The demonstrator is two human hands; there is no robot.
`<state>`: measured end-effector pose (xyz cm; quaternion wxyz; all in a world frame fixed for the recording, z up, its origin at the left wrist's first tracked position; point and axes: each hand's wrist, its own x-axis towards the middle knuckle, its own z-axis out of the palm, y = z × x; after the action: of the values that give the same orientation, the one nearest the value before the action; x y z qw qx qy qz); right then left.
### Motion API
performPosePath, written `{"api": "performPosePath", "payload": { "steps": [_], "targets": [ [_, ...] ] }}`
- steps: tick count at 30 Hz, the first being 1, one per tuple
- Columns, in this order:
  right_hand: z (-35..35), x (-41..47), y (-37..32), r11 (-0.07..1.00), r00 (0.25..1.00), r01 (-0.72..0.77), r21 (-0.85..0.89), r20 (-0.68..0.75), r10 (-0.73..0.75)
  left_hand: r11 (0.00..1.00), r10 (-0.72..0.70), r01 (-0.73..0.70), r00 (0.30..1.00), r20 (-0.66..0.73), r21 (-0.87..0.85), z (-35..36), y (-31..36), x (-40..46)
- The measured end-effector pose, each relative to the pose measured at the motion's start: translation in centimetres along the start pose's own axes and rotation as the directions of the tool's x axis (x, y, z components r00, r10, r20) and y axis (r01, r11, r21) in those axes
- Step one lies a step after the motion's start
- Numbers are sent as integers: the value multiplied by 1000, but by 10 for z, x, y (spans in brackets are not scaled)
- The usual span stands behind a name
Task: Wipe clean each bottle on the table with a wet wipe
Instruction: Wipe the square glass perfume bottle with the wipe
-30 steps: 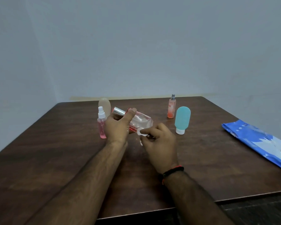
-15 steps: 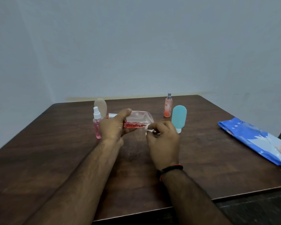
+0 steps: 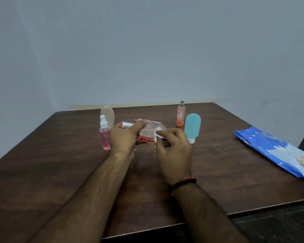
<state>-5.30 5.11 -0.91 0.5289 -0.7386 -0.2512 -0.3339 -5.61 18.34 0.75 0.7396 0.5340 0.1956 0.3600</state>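
Clear rectangular perfume bottle point(image 3: 150, 131) with red trim and silver cap, held on its side just above the table point(image 3: 60, 163), centre of frame. Left hand point(image 3: 125, 137) grips it, thumb over the upper face, fingers curled beneath. Right hand point(image 3: 174, 149) pinches a small folded wet wipe point(image 3: 158, 134) against the bottle's right end. Wiping of this bottle under way. Four others stand upright behind: pink spray bottle point(image 3: 104, 135) and frosted oval bottle point(image 3: 107, 115) at left, orange mist bottle point(image 3: 180, 115) and teal squeeze bottle point(image 3: 192, 128) at right; whether any is already wiped cannot be told. Blue wipes pack point(image 3: 274, 149) lies at the right edge.
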Motion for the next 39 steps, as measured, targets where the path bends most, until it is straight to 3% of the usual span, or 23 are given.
{"api": "performPosePath", "payload": {
  "steps": [3, 6, 15, 21, 24, 28, 33, 39],
  "targets": [
    [-2, 5, 5, 981, 980, -195, 3, 44, 194, 995, 30, -38, 997, 78, 95, -5, 2, 1],
    [-3, 6, 6, 970, 969, -242, 26, 62, 240, 983, 36, -72, 977, 209, 168, -5, 3, 0],
    [-5, 3, 0, 994, 995, -25, 103, -96, 35, 953, 90, -216, 871, 484, 211, -8, 15, -6],
    [-6, 4, 0, 993, 993, 82, 81, -90, -75, 870, 116, -366, 803, 585, 330, -10, 19, -8],
    [-7, 4, 1, 994, 994, 84, 65, -74, -79, 850, 126, -401, 784, 608, 341, -7, 21, -7],
    [-7, 5, 2, 988, 996, -51, 143, -68, 61, 857, 126, -410, 756, 643, 314, -7, 22, -8],
    [-6, 8, 4, 945, 961, -270, 185, -11, 276, 908, 145, -340, 804, 577, 246, -6, 23, -5],
    [-5, 7, 4, 942, 947, -307, 137, 138, 289, 957, 121, -237, 851, 511, 168, -6, 22, 5]
  ]
}}
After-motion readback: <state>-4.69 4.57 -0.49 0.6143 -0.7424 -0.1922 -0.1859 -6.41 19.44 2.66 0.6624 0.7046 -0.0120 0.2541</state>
